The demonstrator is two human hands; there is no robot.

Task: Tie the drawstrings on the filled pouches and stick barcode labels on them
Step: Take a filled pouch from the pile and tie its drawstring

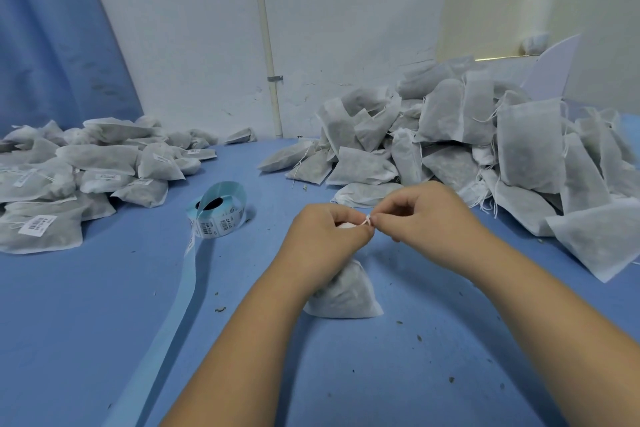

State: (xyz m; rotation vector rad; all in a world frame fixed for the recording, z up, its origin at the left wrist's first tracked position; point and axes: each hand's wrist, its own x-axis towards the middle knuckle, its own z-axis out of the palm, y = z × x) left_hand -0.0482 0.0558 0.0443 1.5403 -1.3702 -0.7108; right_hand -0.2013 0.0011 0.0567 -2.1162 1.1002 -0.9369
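Note:
A filled white pouch [346, 291] stands on the blue table in front of me, its bottom corners spread on the surface. My left hand [325, 239] grips the gathered neck of the pouch. My right hand [422, 215] pinches the white drawstring [367, 219] right beside the left fingertips. The top of the pouch is mostly hidden under my left hand. A roll of barcode labels [216, 215] lies to the left of my hands, with its blue backing strip [173, 315] trailing toward the table's front edge.
A pile of labelled pouches [69, 170] covers the far left of the table [415, 374]. A taller heap of unlabelled pouches [485, 139] with loose strings fills the right side. A white wall with a pipe [266, 45] stands behind. Small dark crumbs dot the table.

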